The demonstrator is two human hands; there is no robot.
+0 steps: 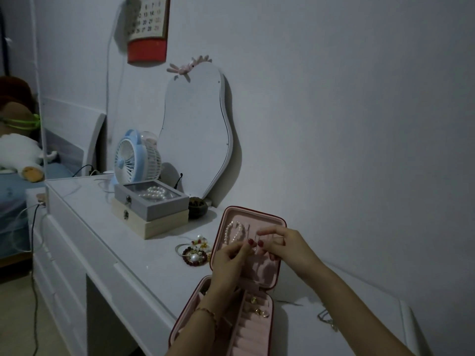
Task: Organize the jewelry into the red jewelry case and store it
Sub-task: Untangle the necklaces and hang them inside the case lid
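Both hands (pixel 253 249) pinch something unclear inside the open jewelry case's (pixel 276 242) lid.

Both forearms are bare, with no sleeves in view. The left hand (pixel 228 260) has a thin gold-coloured chain bracelet (pixel 207 311) round its wrist, made of small links. The fingernails (pixel 260 243) that show on both hands carry dark red polish. The right hand (pixel 285 246) wears no ring or band that the dim light lets me see.
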